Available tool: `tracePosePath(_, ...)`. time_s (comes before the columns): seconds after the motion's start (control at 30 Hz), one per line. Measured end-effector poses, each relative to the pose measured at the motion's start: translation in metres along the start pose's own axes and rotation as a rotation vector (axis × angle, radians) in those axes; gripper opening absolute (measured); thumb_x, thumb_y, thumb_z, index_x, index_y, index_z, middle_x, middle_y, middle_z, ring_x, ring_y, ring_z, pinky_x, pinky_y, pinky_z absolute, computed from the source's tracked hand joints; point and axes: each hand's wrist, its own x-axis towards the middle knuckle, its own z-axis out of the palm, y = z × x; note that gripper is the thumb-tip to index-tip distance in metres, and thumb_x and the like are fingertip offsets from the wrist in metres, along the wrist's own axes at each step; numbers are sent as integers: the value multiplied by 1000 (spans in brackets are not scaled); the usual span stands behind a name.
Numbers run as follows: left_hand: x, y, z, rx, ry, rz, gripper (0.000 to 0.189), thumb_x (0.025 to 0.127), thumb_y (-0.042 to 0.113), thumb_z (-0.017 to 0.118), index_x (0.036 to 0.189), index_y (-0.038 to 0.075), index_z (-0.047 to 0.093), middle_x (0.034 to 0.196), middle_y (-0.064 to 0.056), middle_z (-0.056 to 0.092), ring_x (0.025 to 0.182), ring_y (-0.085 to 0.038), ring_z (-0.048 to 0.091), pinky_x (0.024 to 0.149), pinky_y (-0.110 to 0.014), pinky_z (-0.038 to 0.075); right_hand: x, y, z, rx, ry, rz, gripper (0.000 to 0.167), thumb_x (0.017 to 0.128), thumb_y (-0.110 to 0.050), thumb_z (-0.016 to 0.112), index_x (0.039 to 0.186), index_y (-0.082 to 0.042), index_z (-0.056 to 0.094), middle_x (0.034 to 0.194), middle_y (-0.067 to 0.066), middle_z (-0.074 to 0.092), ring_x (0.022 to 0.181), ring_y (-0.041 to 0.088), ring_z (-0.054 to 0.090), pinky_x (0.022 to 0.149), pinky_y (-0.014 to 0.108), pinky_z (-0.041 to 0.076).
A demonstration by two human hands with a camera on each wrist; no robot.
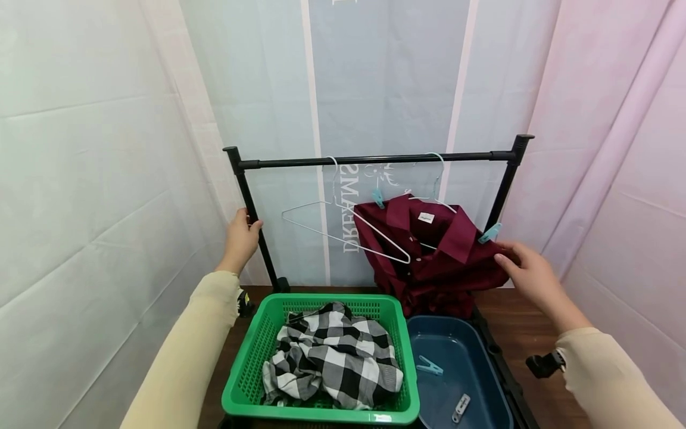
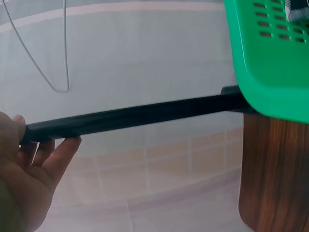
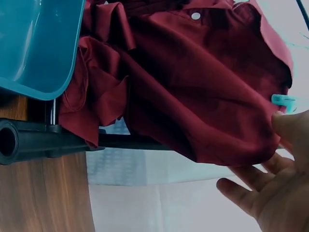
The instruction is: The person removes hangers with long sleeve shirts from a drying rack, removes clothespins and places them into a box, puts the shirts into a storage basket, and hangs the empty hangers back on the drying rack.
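Note:
A maroon shirt (image 1: pixel 439 250) hangs from a white hanger (image 1: pixel 440 173) on the black clothes rack (image 1: pixel 375 159), with light blue clothespins (image 1: pixel 490 233) at both shoulders. My right hand (image 1: pixel 530 280) pinches the shirt near its right shoulder; in the right wrist view the thumb lies in front of the cloth and the fingers (image 3: pixel 251 176) behind. Around the rack's left post (image 1: pixel 252 202) my left hand (image 1: pixel 239 241) curls its fingers, and the left wrist view shows the thumb and fingers (image 2: pixel 63 157) on opposite sides of the post. An empty white hanger (image 1: pixel 343 238) hangs left of the shirt.
A green basket (image 1: pixel 252 357) with a crumpled black-and-white checked garment (image 1: pixel 337 354) stands in front of the rack. Beside it, a blue tray (image 1: pixel 455 351) holds a blue clothespin (image 1: pixel 430 366) and a small grey clip-like object (image 1: pixel 461 408). Curtains surround the wooden surface (image 1: pixel 536 333).

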Motion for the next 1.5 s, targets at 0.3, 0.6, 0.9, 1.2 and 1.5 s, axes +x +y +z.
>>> tracePosePath(0.3,1,3,-6,94,-147,-49,50,111,25,44,149,-4,30,133,-30,54,119,-44,57,96,-57,49,13,-1,11,38,-19,-35,40,111,-28,48,138,1,56,133,30,59,119,42,53,93,59,42)
tracePosePath(0.6,-1,6,-10,98,-221,-88,52,113,26,36,152,-6,23,139,-33,49,126,-45,52,100,-58,45,14,-15,16,106,-29,-53,36,112,-28,45,129,-2,63,106,17,66,90,1,51,76,21,40)
tracePosePath(0.9,-1,4,-8,126,-257,-97,47,113,28,33,145,-6,28,128,-29,54,109,-39,57,89,-52,48,15,-28,19,71,161,-7,35,111,-27,46,124,-2,67,113,24,69,86,2,49,75,26,38)
tracePosePath(1.2,1,2,-3,118,-232,-74,34,113,24,32,131,-5,38,121,-25,59,104,-36,58,88,-49,48,18,-39,15,100,399,-21,31,109,-23,51,119,1,70,115,22,70,88,-14,44,78,16,35)
tracePosePath(1.5,-1,5,-3,98,-250,-89,34,113,23,30,132,-4,36,123,-24,61,112,-38,61,92,-49,49,8,-30,5,131,496,-46,22,105,-16,59,111,1,72,107,14,72,90,-19,47,80,7,34)
